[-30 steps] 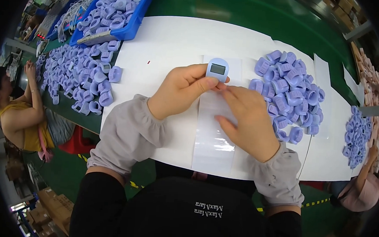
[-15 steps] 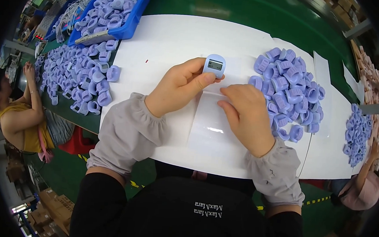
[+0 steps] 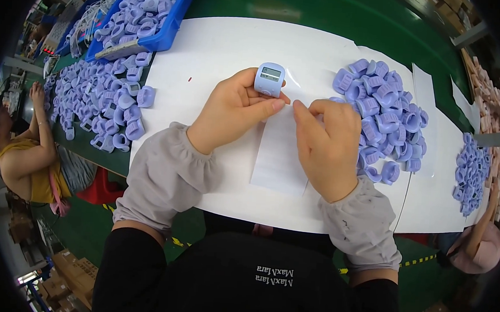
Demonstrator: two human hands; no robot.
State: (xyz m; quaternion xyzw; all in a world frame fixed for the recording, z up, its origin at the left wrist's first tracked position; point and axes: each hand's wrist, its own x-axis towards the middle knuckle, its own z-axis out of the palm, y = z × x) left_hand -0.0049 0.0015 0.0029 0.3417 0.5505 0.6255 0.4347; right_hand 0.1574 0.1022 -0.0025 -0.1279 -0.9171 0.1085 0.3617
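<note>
My left hand [image 3: 233, 106] is closed around a lilac ring-shaped finger counter [image 3: 269, 80] with a small grey display, its screen side facing up. Just right of it, my right hand [image 3: 331, 141] has thumb and forefinger pinched together near the left fingertips. Whatever those fingers hold is too small to make out. Beneath the hands a glossy pale sheet [image 3: 281, 163] lies on the white table covering [image 3: 211, 45]. To the right of my right hand sits a heap of lilac finger counters [image 3: 387, 110].
More counters lie in a spread pile [image 3: 102, 98] on the left, beside a blue bin [image 3: 168, 36] full of them. Another pile [image 3: 471, 175] is at the far right. A person in yellow [image 3: 29, 159] sits left; another in pink [image 3: 480, 253] is right.
The counter in my left hand has shifted slightly left and up and is tilted differently. My right hand has gone from spread fingers to a pinch close to the left hand.
</note>
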